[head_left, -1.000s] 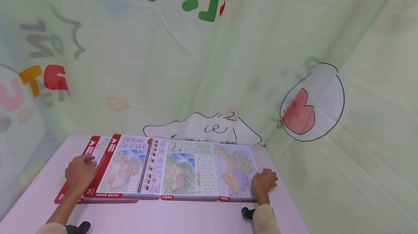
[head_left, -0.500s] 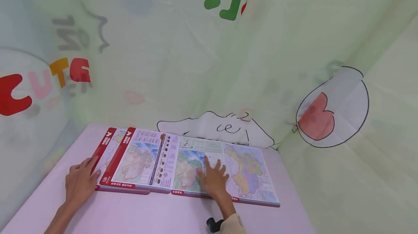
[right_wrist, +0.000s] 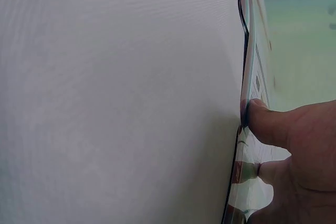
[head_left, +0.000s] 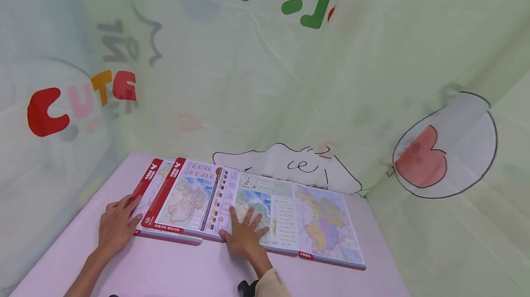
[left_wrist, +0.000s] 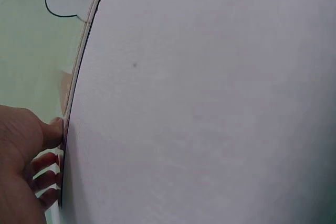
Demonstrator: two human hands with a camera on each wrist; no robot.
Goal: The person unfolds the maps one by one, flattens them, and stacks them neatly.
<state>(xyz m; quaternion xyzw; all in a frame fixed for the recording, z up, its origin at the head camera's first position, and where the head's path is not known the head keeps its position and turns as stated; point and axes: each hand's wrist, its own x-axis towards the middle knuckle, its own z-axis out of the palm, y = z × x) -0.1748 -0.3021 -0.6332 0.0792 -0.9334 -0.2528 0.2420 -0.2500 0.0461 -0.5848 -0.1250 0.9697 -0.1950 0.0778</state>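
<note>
Several printed map sheets lie overlapped in a row on the table. The leftmost sheet (head_left: 154,194), with a red side band, sits partly under a second red-banded map sheet (head_left: 188,198). Further right come a relief map (head_left: 283,216) and a coloured map (head_left: 331,223). My left hand (head_left: 118,223) rests on the leftmost sheet's left side, fingers extended over its red band. With fingers spread, my right hand (head_left: 243,235) lies on the front part of the relief map. In the right wrist view its thumb (right_wrist: 265,121) touches the sheets' front edge.
The pale pink table (head_left: 182,269) ends at a hanging printed cloth (head_left: 232,80) behind the maps. Cloth also closes off the left and right sides. A black wrist mount (head_left: 247,288) shows by the right sleeve (head_left: 273,284).
My right hand has left the row's right end and moved leftward onto the relief map, fingers now spread. My left hand has settled on the leftmost sheet. The head view has shifted left.
</note>
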